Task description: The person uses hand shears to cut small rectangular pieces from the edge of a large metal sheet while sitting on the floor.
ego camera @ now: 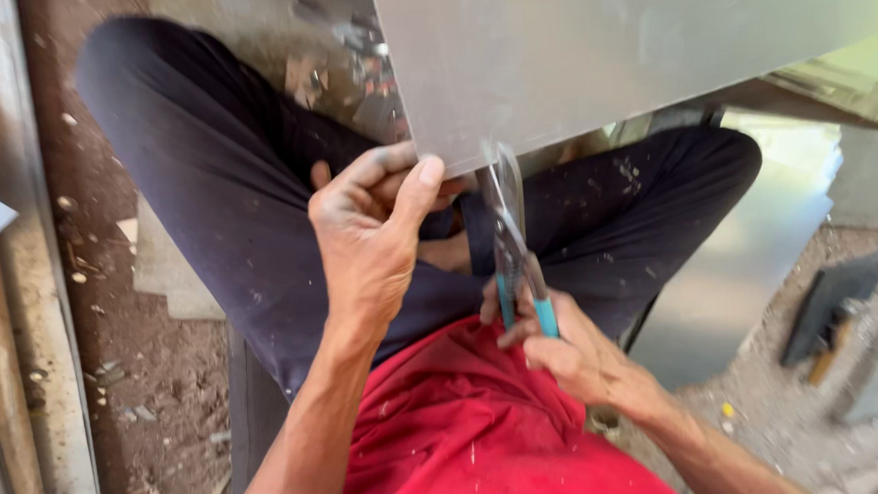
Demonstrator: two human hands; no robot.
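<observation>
A grey metal sheet point(599, 48) hangs over my lap, its near edge just above my knees. My left hand point(373, 235) pinches that near edge, thumb on top. My right hand point(564, 346) grips the teal handles of metal snips point(512, 243), whose blades bite into the sheet's edge just right of my left thumb. I sit cross-legged in dark trousers and a red shirt.
Dirt floor with small debris lies on the left, beside a long pale beam point(21, 299). A shiny metal sheet point(750, 261) lies on the ground at right. Dark flat offcuts point(832, 302) rest further right. Scraps are scattered beyond my left knee.
</observation>
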